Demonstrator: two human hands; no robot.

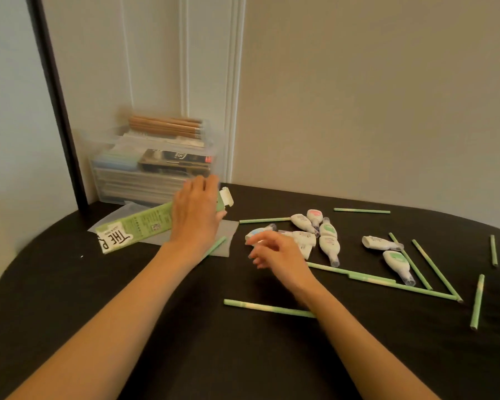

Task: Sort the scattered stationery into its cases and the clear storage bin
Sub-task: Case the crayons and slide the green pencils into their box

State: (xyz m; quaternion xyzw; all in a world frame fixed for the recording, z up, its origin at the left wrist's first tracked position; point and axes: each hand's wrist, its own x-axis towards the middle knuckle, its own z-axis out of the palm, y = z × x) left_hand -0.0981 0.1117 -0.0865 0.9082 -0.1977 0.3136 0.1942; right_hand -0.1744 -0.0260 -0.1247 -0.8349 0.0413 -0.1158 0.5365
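1. Head view, left side: left hand [195, 215] laid over the far end of a long green pencil box [145, 226], fingers curled round it near its open white flap [227, 196]. Probably held that way to steady the box and keep its mouth facing the loose pencils. Box lying tilted on a grey sheet [225, 235] on the dark round table [185, 356].
2. Same view, centre: right hand [274, 252] hovering just above the table, fingers loosely bent and spread, holding nothing visible; slightly blurred, so cannot tell for sure. Placed just beside a cluster of white correction-tape dispensers [324, 236], most likely reaching for the next thing to pick up.
3. Same view, right side: green pencils [269, 308] scattered across the table, some crossing one another, two more dispensers [387, 249] lying among them well apart from the box. One pencil [215, 246] resting partly under the left wrist on the grey sheet.
4. Same view, back left: clear storage bin [156, 166] against the wall, touching or just beside the box's far end, already stacked with flat packs, with a bundle of wooden pencils [165, 127] on top.
5. Judgement: sorting barely begun; nearly all pencils and dispensers out of their cases.
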